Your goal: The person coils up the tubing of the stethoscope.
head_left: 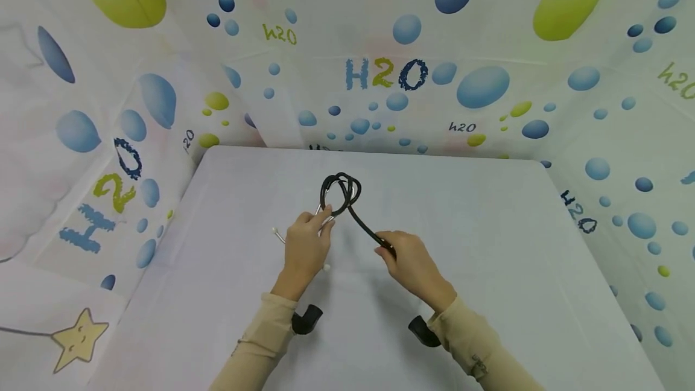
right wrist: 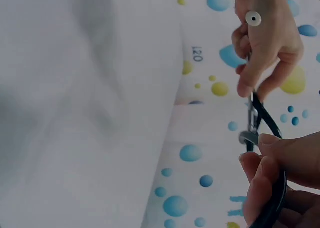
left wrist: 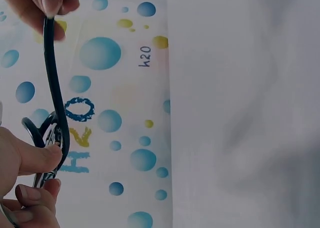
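White sheeting (head_left: 347, 35) printed with blue and green drops and "H2O" lettering walled the far, left and right sides of the space, with a smiling yellow star (head_left: 80, 340) low on the left. Before it spread a pale, smooth table (head_left: 488, 228), its far corners rounded, soft shadows falling on the near part. Over the middle of this table a stethoscope (head_left: 349, 198) was held up between two hands in beige sleeves (head_left: 260, 343). Its looped part stood just beyond the fingertips of the left hand (head_left: 308, 243), whose thumb and fingers pinched the loops and metal together at their near edge. From there one length ran right and nearer, to the right hand (head_left: 409, 261), which gripped it between thumb and curled fingers. The tubing was black and glossy, coiled into overlapping rings; slim silvery ear tubes passed the left hand, ending in white ear tips (head_left: 274, 230), one left of the hand and one to its near right.
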### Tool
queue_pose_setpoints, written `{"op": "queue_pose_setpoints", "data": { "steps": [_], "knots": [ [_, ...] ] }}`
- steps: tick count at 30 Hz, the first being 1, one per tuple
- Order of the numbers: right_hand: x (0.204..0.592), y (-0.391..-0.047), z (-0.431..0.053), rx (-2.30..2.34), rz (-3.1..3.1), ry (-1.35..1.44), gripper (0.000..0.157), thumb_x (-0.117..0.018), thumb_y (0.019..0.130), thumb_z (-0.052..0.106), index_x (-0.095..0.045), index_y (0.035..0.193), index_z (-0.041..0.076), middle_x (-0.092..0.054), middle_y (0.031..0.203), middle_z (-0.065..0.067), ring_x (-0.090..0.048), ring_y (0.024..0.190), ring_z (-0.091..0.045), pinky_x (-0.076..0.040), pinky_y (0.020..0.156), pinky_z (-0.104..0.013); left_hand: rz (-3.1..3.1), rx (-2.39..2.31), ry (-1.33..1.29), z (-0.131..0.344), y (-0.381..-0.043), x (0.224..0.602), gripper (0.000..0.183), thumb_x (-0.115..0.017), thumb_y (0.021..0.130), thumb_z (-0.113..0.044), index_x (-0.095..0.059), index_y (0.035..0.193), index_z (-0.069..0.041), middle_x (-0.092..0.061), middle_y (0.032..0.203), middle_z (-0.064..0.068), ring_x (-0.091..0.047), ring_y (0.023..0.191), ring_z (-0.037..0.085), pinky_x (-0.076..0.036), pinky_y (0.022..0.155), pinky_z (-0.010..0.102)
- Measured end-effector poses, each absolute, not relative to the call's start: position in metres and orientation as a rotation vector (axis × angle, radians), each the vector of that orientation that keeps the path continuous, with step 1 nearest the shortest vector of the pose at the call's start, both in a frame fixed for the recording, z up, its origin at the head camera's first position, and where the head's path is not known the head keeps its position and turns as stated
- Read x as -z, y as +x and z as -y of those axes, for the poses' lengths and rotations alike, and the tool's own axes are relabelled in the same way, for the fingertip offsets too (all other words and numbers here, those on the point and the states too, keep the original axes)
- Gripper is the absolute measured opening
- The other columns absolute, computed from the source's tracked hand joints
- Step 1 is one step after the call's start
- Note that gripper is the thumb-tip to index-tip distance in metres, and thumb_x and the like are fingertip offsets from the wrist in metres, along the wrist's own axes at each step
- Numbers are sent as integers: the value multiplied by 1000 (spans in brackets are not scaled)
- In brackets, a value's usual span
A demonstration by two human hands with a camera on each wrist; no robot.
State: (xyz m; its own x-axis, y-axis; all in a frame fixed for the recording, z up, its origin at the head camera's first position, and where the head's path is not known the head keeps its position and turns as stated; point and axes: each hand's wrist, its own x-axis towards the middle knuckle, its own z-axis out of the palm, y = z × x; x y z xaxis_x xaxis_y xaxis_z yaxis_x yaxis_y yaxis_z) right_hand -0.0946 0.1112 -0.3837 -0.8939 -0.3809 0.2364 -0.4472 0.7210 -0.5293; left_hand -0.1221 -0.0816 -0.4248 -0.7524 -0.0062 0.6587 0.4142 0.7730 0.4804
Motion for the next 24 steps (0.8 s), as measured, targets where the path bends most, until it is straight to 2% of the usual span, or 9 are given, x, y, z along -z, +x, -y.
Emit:
{"op": "queue_pose_setpoints", "data": {
  "steps": [6, 12, 18, 24],
  "knots": [
    [378, -92, -119, -809, 2776, 609, 18, -71, 81, 0, -66, 97, -7, -68, 82, -14, -64, 67, -19, -51, 59, -30, 2352, 835, -262, 82, -122, 424, 25, -74, 78, -5, -72, 102, 0, -64, 74, 22, -61, 55, 29, -51, 50, 36],
    [377, -90, -130, -857, 2811, 585, 12, -66, 84, -2, -67, 95, -7, -68, 78, -13, -56, 59, -12, -47, 54, -25, 2339, 856, -254, 82, -122, 424, 25, -75, 77, -5, -72, 101, -1, -64, 73, 20, -60, 56, 29, -49, 50, 39],
    [385, -85, -122, -791, 2777, 874, 12, -64, 85, -2, -69, 95, -6, -66, 79, -10, -60, 64, -15, -48, 57, -22, 2314, 903, -306, 78, -123, 427, 25, -75, 76, -5, -72, 101, 0, -63, 71, 18, -60, 57, 23, -48, 50, 34],
    [388, -84, -105, -657, 2692, 1163, 9, -65, 84, -2, -68, 92, 1, -61, 74, -6, -56, 63, -14, -45, 56, -20, 2319, 958, -407, 72, -118, 430, 26, -76, 75, -1, -72, 100, 2, -63, 70, 16, -58, 58, 19, -47, 50, 29]
  ]
}}
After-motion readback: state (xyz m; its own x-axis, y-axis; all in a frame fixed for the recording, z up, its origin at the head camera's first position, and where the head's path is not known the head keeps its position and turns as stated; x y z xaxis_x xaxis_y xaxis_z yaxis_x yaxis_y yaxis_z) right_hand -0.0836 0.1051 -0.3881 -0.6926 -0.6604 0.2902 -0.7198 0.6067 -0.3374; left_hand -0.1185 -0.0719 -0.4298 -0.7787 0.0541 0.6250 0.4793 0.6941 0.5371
